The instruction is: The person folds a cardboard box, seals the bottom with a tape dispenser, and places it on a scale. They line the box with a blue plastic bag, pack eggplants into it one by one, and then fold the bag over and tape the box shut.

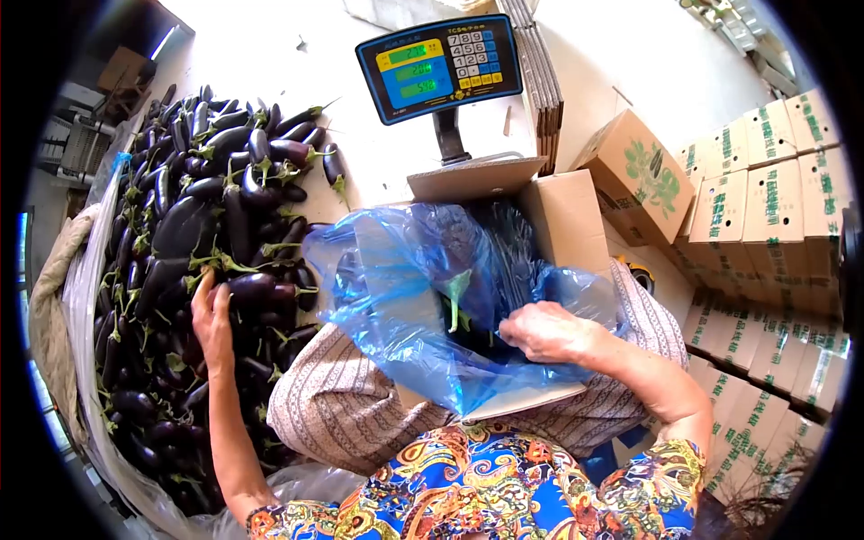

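My left hand (213,319) reaches into the big pile of eggplants, fingers stretched out and touching the end of a dark purple eggplant (256,290). Between my knees stands an open cardboard box (569,216) lined with a blue plastic bag (382,310). Eggplants lie inside the bag; one shows its green cap (457,292) near the middle. Over the right side of the box, my right hand (553,333) is closed, its curled fingertips at the bag's film. Part of those fingertips is hidden.
Behind the box stands a digital scale display (441,67) on a post. Flattened cardboard (540,81) leans beside it. One printed carton (639,175) tilts near stacked cartons (756,211) at right. Clear plastic sheeting (90,297) borders the pile at left.
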A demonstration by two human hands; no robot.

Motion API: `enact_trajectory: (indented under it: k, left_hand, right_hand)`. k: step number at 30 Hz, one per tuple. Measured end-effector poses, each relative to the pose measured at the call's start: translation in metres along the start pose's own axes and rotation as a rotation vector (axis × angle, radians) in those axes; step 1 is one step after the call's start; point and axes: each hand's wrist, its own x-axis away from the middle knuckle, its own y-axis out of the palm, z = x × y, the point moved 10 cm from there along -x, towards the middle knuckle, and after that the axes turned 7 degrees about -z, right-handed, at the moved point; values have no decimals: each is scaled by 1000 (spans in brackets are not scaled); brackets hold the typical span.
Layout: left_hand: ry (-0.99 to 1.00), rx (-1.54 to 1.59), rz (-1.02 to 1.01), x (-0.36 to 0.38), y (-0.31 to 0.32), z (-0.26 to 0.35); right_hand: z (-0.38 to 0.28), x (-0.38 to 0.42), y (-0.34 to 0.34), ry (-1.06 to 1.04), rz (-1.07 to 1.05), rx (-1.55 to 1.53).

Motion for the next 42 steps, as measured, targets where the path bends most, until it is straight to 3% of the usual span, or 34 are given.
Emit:
enact_trajectory:
  k: [2, 3, 4, 6, 8, 10, 11, 12, 14, 16, 18, 22, 26, 28, 30, 32, 34, 35, 40, 42]
  left_hand:
    - [172, 133, -246, 7, 52, 98]
    - [231, 53, -345, 14, 76, 142]
    - [287, -27, -443, 23, 102, 177]
    - [280, -57, -552, 34, 142, 212]
    - [185, -105, -856, 44, 190, 209]
    - [667, -169, -976, 89, 216, 252]
    - [621, -175, -1044, 107, 222, 257]
    - [649, -197, -1017, 117, 221, 266]
    - [682, -113, -892, 111, 208, 281]
    - [632, -139, -725, 90, 194, 274]
    - [512, -119, -734, 81, 189, 260]
    - [560, -182, -783, 93, 199, 238]
    - [630, -161, -724, 89, 211, 235]
    - [462, -252, -768, 76, 223, 195]
    - [480, -491, -471, 64, 203, 174]
    - [240, -324, -333, 37, 188, 143]
    - [-138, 1, -699, 38, 220, 107]
    - [-225, 383, -795, 49, 238, 111]
    - [-214, 496, -846, 24, 248, 128]
    - [-223, 560, -866, 24, 251, 130]
  right_hand:
    - [-13, 11, -23, -78, 166, -59]
    - [-16, 13, -26, -79, 143, -34]
    - [-20, 21, -41, -85, 250, -45]
    - [-29, 35, -68, -105, 461, -67]
    - [-24, 41, -90, -86, 645, -57]
    - [-27, 36, -100, -31, 700, 39]
    - [-35, 26, -96, -57, 638, 118]
    - [-43, 9, -86, -56, 526, 196]
    - [-61, -21, -48, -252, 452, 439]
    - [-68, -44, -22, -313, 444, 578]
    - [-76, -38, -20, -388, 536, 651]
    - [-81, -9, -15, -447, 564, 751]
    - [-82, -11, -41, -409, 729, 374]
    - [-76, -19, -56, -369, 736, 266]
    - [-58, -15, -79, -299, 804, 180]
    - [-44, -12, -88, -302, 787, 67]
    - [-43, -14, -85, -314, 808, 40]
    - [-49, -14, -79, -354, 776, 93]
    - [-86, 7, 4, -529, 540, 644]
    - [-82, 4, 3, -545, 520, 542]
